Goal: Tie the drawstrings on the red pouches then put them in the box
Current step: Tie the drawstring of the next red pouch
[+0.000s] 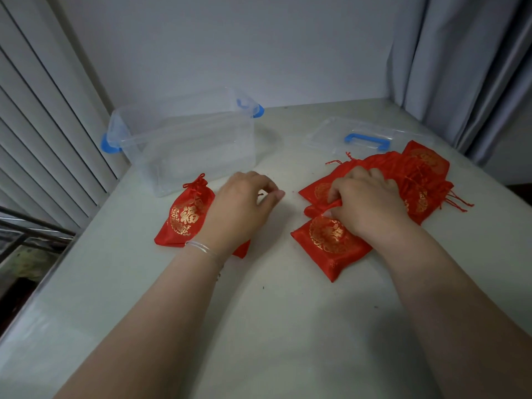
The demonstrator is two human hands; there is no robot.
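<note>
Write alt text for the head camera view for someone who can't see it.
A person's right hand grips a red satin drawstring pouch with gold embroidery at the front of a pile of similar pouches on a white table, while the left hand hovers, fingers loosely curled. A tied red pouch lies before the open clear plastic box with blue latches; its lid rests behind the pile.

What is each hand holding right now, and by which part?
The right hand pinches the gathered top of a red pouch from the pile. The left hand holds nothing, fingers loosely curled above the table.
</note>
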